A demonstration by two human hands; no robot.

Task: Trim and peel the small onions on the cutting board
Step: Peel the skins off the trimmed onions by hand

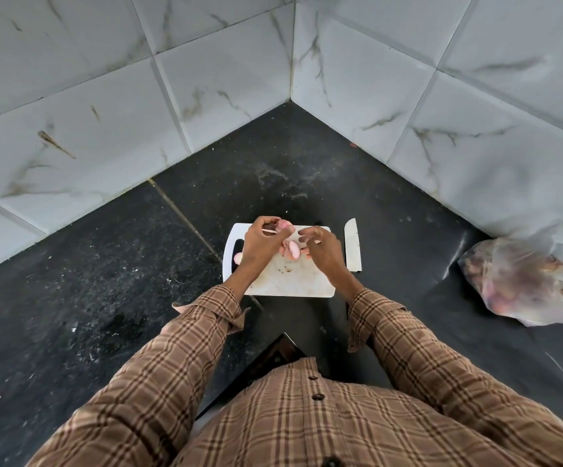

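Note:
A white cutting board [290, 281] lies on the black counter in front of me. Above its far edge my left hand [261, 246] pinches a small pink onion [285, 225] in its fingertips. My right hand [323, 251] hovers over the board's right half with its fingers loosely curled, and I cannot tell whether it holds anything. Between the hands a few peeled pink onions [293, 250] lie on the board, and another onion [238, 257] shows by my left wrist near the board's handle slot. Small bits of peel dot the board's middle.
A knife blade [353, 244] lies on the counter along the board's right edge. A clear plastic bag of onions [522, 281] sits at the far right against the tiled wall. Marble-patterned wall tiles [206, 79] meet in a corner behind the board.

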